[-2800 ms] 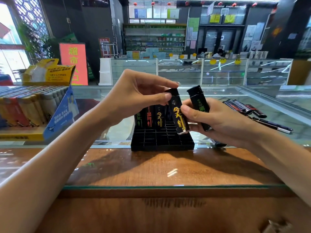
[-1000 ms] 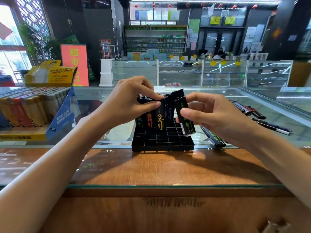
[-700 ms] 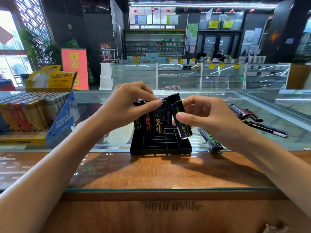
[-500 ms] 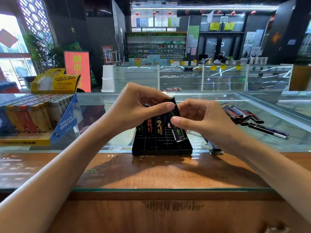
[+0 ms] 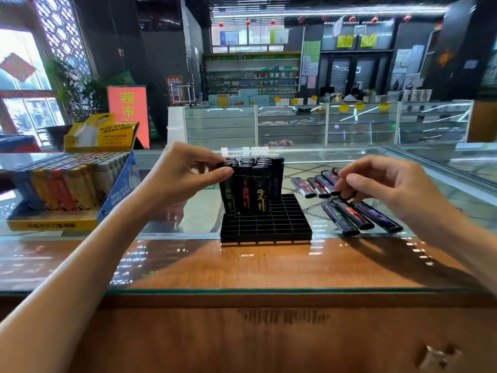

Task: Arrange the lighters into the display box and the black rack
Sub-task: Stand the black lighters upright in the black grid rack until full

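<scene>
Several lighters [image 5: 251, 185] upright in black rack [image 5: 282, 220].

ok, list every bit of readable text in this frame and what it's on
"超" above "市": red floor sign; the rest is hidden by the display box lid.
Too small: print on that lid.
Blurred: print on the box's blue flap.
Unreadable, stylised: green, red, gold characters on the lighters in the rack.
Blurred: marks on the loose lighters.
Too small: posters at the back.
</scene>
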{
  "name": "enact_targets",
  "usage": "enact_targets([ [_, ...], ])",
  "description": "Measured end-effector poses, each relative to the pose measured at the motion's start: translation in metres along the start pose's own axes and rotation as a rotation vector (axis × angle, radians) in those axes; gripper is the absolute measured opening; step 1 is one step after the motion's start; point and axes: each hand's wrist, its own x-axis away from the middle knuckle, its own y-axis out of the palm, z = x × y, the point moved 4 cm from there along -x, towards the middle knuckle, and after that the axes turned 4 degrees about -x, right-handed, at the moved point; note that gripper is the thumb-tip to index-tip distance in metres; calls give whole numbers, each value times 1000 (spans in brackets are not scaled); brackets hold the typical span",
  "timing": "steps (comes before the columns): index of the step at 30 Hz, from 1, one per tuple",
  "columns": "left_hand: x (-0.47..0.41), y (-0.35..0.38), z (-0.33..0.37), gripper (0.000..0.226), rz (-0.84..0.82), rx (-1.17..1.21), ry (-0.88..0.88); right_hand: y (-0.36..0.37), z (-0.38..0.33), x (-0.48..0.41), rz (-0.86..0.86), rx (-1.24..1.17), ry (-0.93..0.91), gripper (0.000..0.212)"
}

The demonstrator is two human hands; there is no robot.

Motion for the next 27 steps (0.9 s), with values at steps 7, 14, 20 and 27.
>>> enact_targets([
  [7, 2, -5, 14, 20, -52, 305, 8, -2, 3, 9, -25, -15, 49, 16],
  [14, -2, 25, 51, 27, -238, 563, 127, 80, -23, 17, -536, -430, 112, 39],
  [20, 1, 26, 47, 35, -180, 615, 69, 79, -29, 17, -401, -531, 88, 20],
  [27, 1, 24, 43, 22, -54, 605, -13, 75, -30, 19, -192, -180, -63, 22],
])
